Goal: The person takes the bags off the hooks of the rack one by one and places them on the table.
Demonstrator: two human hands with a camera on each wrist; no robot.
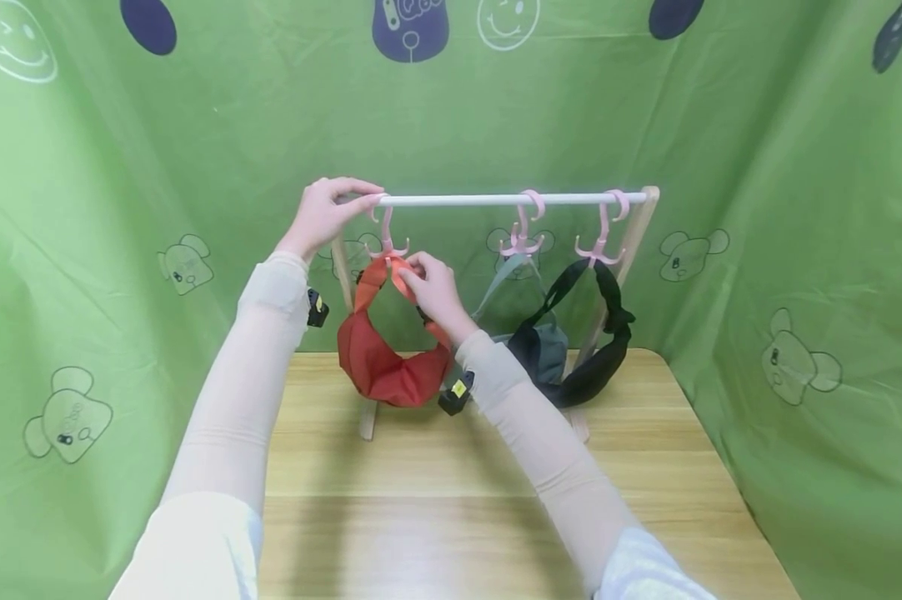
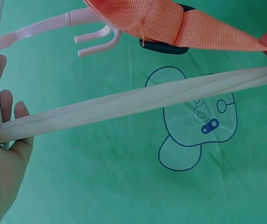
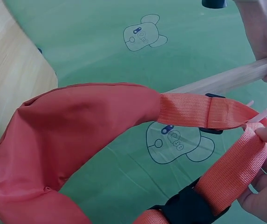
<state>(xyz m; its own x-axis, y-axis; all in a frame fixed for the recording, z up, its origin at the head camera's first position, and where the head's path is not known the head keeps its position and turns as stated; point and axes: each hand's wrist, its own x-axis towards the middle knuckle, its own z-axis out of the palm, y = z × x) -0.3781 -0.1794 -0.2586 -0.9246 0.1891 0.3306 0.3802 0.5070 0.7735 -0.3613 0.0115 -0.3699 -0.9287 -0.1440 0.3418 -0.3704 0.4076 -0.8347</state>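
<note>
Sleeves [image 1: 226, 408] foremost; right grip [image 1: 438, 293] pinches orange strap [image 3: 231, 168] touching pink hook [image 1: 388, 235], red bag [image 1: 394, 375] hanging below; left grip [image 1: 322, 215] holds white rail [image 1: 454, 200] end.

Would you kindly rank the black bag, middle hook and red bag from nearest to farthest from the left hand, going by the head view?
1. Red bag: below and slightly right of the left hand.
2. Middle hook: farther right, on the rail.
3. Black bag: lower, farthest right.
</note>
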